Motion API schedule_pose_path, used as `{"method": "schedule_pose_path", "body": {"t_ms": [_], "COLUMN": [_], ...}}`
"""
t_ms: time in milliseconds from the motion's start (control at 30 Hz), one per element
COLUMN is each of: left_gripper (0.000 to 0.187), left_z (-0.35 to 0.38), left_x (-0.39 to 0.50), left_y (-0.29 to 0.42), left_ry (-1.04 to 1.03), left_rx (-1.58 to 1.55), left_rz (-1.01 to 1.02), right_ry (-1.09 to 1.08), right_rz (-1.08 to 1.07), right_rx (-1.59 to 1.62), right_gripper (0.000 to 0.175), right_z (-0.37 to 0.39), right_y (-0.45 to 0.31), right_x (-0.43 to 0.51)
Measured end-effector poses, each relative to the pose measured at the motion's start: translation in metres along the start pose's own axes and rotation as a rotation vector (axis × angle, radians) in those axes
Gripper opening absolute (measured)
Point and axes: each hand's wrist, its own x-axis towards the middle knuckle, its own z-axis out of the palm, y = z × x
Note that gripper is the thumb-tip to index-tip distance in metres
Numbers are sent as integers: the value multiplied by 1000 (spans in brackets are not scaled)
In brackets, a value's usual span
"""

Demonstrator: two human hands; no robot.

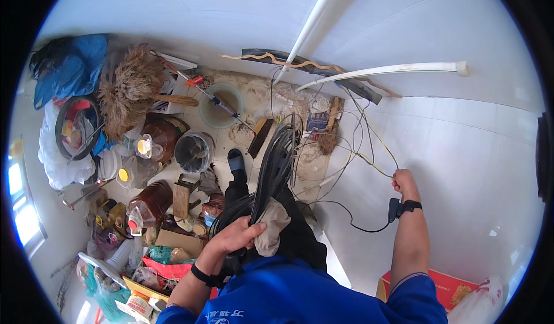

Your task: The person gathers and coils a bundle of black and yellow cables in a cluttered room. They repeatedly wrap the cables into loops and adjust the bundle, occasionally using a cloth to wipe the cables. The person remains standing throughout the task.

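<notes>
My left hand (238, 236) grips a thick coil of black cable (272, 172) and a crumpled beige cloth (272, 226), low at the middle in front of my body. Off to the right, my right hand (403, 182) is closed on thin wires, among them a yellow-green wire (376, 168). Loose wires run from there back towards the wall and tangle to the right of the coil. A black cable leads to a small dark device (394, 210) at my right wrist.
Against the wall lean white plastic pipes (311, 18), a dark strip and a crooked stick (303, 64). A basin (221, 105), a lined bucket (194, 152), a brush (261, 137), large plastic jugs (149, 205) and a wooden stool (181, 198) crowd the floor at left. A red box (446, 287) stands lower right.
</notes>
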Motion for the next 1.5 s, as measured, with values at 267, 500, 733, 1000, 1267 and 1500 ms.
{"method": "schedule_pose_path", "body": {"t_ms": [267,500,733,1000,1267,1500], "left_gripper": [38,38,37,40,39,45], "left_z": [12,-28,-43,-39,-7,39], "left_x": [-42,-86,-99,-108,-135,-154], "left_y": [3,-13,-31,-39,-61,-79], "left_ry": [45,77,51,65,121,281], "left_rx": [-32,-36,-5,94,68,42], "left_rz": [131,157,164,113,70,165], "right_ry": [-16,49,124,232,157,2], "right_rz": [-191,-145,-201,-344,-458,-761], "right_rx": [107,155,147,284,489,662], "right_gripper": [24,22,28,27,23,14], "right_z": [30,58,75,67,64,107], "right_y": [12,67,126,179,186,143], "right_x": [-69,-155,-217,-276,-297,-314]}}
